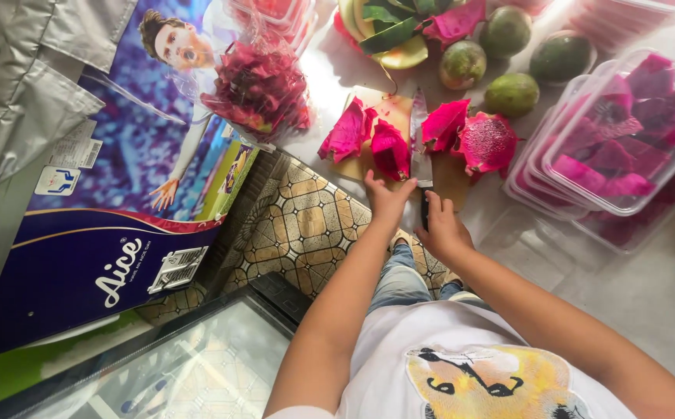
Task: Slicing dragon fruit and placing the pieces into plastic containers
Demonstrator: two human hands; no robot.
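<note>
My right hand grips the dark handle of a large knife, whose blade lies across a wooden cutting board. My left hand rests with its fingertips on a magenta dragon fruit piece just left of the blade. Another cut piece lies further left on the board. To the right of the blade are a pink piece and a half with speckled magenta flesh.
Clear plastic tubs holding cut dragon fruit stand at the right. Green round fruits and peel scraps lie behind the board. A plastic bag of pink peels sits left, on a blue freezer chest. Patterned floor tiles lie below.
</note>
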